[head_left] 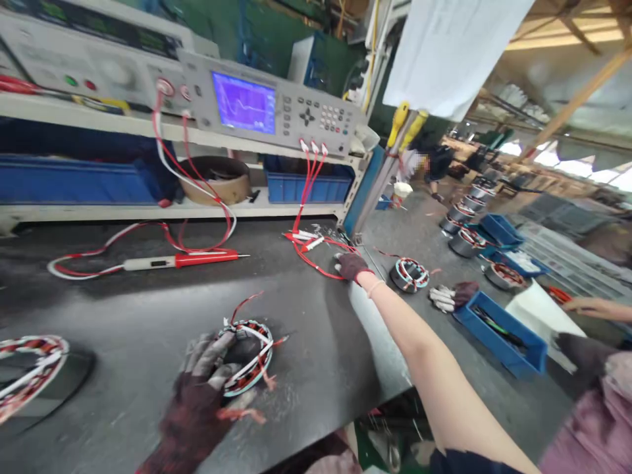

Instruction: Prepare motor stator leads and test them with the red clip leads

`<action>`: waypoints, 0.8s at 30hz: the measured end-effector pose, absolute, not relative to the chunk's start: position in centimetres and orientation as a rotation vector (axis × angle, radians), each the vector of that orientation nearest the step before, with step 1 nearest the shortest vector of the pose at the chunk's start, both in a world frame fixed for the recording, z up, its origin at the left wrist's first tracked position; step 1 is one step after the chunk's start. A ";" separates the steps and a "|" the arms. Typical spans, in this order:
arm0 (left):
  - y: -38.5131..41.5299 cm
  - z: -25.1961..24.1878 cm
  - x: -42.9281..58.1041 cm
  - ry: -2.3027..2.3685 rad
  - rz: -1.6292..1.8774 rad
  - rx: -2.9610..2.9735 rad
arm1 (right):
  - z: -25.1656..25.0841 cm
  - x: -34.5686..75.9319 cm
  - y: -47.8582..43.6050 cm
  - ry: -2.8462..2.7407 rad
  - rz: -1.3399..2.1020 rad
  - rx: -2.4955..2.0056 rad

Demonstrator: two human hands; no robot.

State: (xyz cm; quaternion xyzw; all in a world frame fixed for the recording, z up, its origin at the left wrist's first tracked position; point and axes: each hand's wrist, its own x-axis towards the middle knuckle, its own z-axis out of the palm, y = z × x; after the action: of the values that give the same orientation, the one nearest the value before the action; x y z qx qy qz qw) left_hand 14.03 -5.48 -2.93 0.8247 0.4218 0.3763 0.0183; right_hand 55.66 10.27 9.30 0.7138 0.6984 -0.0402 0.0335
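Note:
My left hand (207,372), in a dark red glove with grey fingers, grips the left side of a motor stator (264,359). White lacing and copper-red windings ring the stator, and loose wire ends stick out of it. Reaching forward, my gloved right hand (351,265) has its fingers closed at the red test leads (316,268); its fingertips are partly hidden. Two white-and-red clips (311,242) lie just left of it. The leads run up to a bench tester (266,99) with a lit blue screen. A second stator (34,375) stands at the far left.
A red-and-white probe (197,259) lies before the instrument shelf (172,214). Right of the metal post (370,191) are another stator (411,274), spare gloves (451,297) and a blue tool bin (503,332). A co-worker's arm (597,308) reaches in from the right.

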 end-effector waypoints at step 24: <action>0.7 -3.0 15.2 1.119 1.263 2.789 | 14.6 29.8 22.1 2.663 -0.029 1.180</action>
State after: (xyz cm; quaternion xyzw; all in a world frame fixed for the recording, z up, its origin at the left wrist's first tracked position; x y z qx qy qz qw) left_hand 15.20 0.65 -3.03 0.8540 0.3427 0.3869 -0.0590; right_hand 29.82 22.10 14.62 0.4026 0.9082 -0.0099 0.1139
